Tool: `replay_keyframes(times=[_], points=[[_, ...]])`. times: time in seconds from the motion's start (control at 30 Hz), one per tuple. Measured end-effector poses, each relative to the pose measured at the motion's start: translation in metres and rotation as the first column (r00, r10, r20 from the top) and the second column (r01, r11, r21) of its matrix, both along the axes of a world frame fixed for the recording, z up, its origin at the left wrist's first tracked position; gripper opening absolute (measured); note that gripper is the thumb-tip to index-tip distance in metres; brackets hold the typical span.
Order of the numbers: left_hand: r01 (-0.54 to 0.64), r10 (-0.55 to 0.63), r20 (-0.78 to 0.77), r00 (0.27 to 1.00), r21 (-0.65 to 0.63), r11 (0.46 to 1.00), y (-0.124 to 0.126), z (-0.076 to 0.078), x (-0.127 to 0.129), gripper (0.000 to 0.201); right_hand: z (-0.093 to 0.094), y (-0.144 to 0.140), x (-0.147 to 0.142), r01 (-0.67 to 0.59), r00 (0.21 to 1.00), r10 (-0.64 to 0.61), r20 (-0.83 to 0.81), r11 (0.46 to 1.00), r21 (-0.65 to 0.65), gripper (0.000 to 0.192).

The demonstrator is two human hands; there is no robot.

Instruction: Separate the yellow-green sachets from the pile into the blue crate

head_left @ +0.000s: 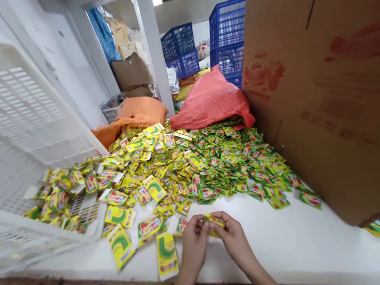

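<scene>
Near the front of the white table (pixel 273 244), my left hand (pixel 194 242) and my right hand (pixel 233 235) pinch one small yellow packet (pixel 213 222) between thumbs and fingers. Part of that packet is hidden by the fingers. Just left of my hands lies a flat yellow-and-green pouch (pixel 167 254). A similar pouch (pixel 120 245) and another with a red print (pixel 151 228) lie further left. Beyond my hands spreads a large heap of small green-and-yellow packets (pixel 221 161), with larger yellow pouches (pixel 137 146) on its left part.
On the left a white plastic crate (pixel 2 108) lies tipped on its side, packets in its mouth. A tall cardboard box (pixel 329 117) stands at the right. Behind the heap lie an orange sack (pixel 138 111) and a red sack (pixel 212 98). Blue crates (pixel 230 27) are stacked further back.
</scene>
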State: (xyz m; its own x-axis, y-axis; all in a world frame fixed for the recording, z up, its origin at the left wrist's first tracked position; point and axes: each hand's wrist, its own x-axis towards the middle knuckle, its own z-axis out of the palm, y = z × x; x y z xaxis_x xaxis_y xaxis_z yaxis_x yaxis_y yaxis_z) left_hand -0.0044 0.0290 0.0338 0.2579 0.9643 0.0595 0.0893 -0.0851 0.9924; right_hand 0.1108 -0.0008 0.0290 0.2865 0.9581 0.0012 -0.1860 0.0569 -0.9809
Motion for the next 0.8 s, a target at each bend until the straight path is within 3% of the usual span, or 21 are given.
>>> replay_keyframes(times=[0.17,0.3,0.37,0.47,0.57,0.63,0.73,0.8], points=[[-0.09,0.088,0.05,0.995,0.039,0.995,-0.005,0.008,0.0,0.02,-0.009,0.016,-0.016,0.024,0.998,-0.026,-0.057,0.999,-0.029,0.032],[-0.249,0.233,0.132,0.964,0.119,0.961,0.0,0.006,-0.007,0.013,-0.003,0.051,-0.015,-0.087,0.994,0.087,0.065,0.996,-0.006,0.044],[-0.256,0.247,0.073,0.966,0.165,0.952,0.0,0.004,-0.016,0.013,0.003,0.076,-0.007,-0.136,0.979,0.136,0.15,0.991,-0.006,0.044],[-0.241,0.302,-0.187,0.935,0.291,0.926,-0.001,0.0,-0.034,0.023,0.01,0.117,0.01,-0.177,0.941,0.171,0.293,0.984,-0.006,0.033],[-0.201,0.394,-0.454,0.799,0.417,0.886,-0.006,-0.008,-0.051,0.035,0.009,0.146,0.021,-0.178,0.869,0.169,0.466,0.984,-0.026,0.021],[-0.189,0.435,-0.579,0.689,0.436,0.88,-0.009,-0.014,-0.058,0.041,0.004,0.154,0.023,-0.142,0.811,0.137,0.569,0.989,-0.036,0.022],[-0.199,0.456,-0.723,0.519,0.416,0.887,-0.011,-0.017,-0.058,0.043,-0.005,0.15,0.02,-0.079,0.734,0.08,0.675,0.996,-0.032,0.03],[-0.19,0.432,-0.783,0.448,0.389,0.901,-0.011,-0.015,-0.054,0.04,-0.009,0.142,0.017,-0.052,0.701,0.055,0.712,0.998,-0.026,0.031]])
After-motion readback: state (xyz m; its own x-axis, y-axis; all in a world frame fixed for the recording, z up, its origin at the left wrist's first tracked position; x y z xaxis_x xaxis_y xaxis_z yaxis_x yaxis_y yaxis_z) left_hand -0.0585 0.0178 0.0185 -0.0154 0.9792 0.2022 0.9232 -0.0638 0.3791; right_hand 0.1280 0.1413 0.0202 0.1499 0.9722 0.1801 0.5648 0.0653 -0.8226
